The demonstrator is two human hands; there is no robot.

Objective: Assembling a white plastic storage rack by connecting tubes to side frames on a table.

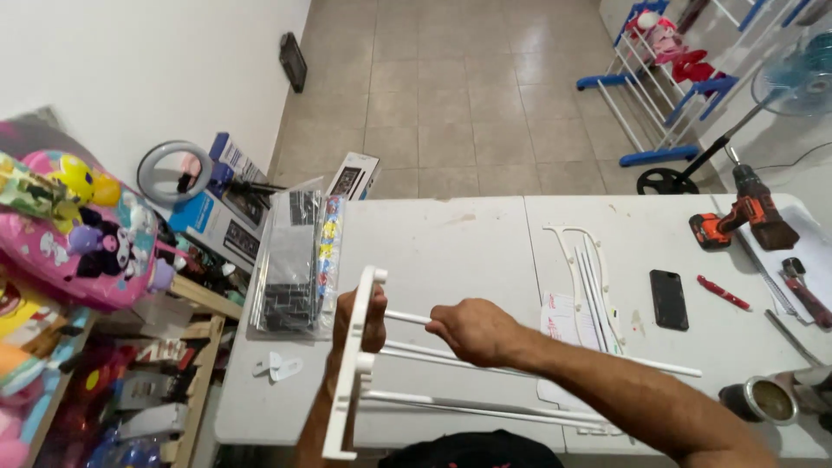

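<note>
Head view, looking down over a white folding bench [451, 260].

Left hand [360, 325]: closed around a white plastic side frame [354, 373], held on edge above the near left part of the bench. The fingers wrap behind the frame; the thumb shows in front, near its upper end.

Right hand [472, 331]: closed on a thin white rod [407, 317], whose left end meets the side frame just below the frame's top. The right forearm runs in from the lower right corner.

Three or four more white rods [485, 407] lie roughly parallel below the held one, running from the frame toward the right. One long rod reaches as far as the middle of the bench on the right. Whether their ends are seated in the frame I cannot tell.

On the bench, left of the hands: a clear plastic bag [295, 260] with dark and coloured contents, and a small white fitting [279, 367] near the left edge.

Right of the hands: a curved white frame piece with loose rods [582, 269], a sheet of paper [563, 316], a black phone [668, 299], a red pen [723, 293], and an orange and black cordless drill [745, 212]. A metal cup [767, 399] sits at the near right.

Off the bench: toys and bags on a shelf at the left, a ring light [173, 173], a blue and white rack [663, 78] on the tiled floor, a fan [797, 74] at the top right.
</note>
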